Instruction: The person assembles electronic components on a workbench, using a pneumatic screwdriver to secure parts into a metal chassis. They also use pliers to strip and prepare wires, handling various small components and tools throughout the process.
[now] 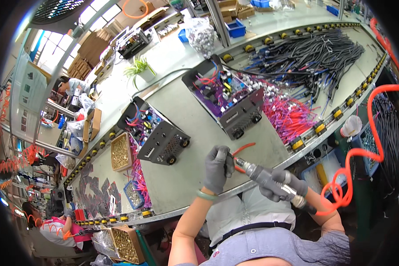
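Note:
My right hand (284, 184), in a grey glove, is wrapped round a silver-and-black air screwdriver (262, 176) whose tip points up and left. An orange coiled hose (348, 175) runs from behind its rear end. Also gloved, my left hand (217, 167) is closed right beside the tip; whatever its fingers hold is too small to make out. A short orange-red curved piece (238, 165) shows next to the tip. Beyond my hands, two open dark metal housings with circuit boards stand on the grey board: a right housing (241, 117) and a left housing (164, 144).
Red and purple wires (286, 111) and a pile of black cables (310, 57) lie at the right. Yellow-black rollers (298, 144) line the bench edge. At left are a box of brass-coloured parts (120, 153) and a blue tray (133, 195). A co-worker (60, 230) works at far left.

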The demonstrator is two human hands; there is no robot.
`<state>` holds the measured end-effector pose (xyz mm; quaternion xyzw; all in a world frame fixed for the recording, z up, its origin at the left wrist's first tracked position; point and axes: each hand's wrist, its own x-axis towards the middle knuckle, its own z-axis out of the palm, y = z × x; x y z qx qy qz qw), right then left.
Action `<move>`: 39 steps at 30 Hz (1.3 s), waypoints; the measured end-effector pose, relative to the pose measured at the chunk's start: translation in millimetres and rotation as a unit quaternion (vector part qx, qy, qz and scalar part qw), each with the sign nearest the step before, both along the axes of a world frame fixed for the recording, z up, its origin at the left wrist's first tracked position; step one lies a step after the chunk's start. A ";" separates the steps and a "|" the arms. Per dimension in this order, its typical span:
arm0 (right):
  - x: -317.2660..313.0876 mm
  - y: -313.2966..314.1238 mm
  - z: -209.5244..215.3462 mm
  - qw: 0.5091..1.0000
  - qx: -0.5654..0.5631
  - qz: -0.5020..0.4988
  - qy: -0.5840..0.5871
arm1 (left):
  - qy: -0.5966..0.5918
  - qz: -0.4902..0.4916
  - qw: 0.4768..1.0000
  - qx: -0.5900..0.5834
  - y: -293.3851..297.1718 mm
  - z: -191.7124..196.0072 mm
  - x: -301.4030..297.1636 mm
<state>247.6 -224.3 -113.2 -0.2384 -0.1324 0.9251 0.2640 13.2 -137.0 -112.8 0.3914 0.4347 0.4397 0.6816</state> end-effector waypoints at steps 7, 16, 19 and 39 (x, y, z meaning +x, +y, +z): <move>-11.8 17.4 44.7 0.900 0.278 -0.046 -0.334 | 0.026 -0.021 0.999 -0.025 21.4 -4.3 6.7; -18.6 35.9 50.9 0.883 0.293 -0.076 -0.358 | 0.016 0.102 0.995 0.008 92.6 -13.2 19.3; -20.2 33.9 51.6 0.888 0.294 -0.098 -0.341 | 0.018 0.078 0.997 -0.004 97.8 -18.1 16.9; -38.4 32.7 41.7 0.915 0.262 -0.066 -0.299 | 0.007 -0.036 0.999 0.010 98.4 -23.6 -23.8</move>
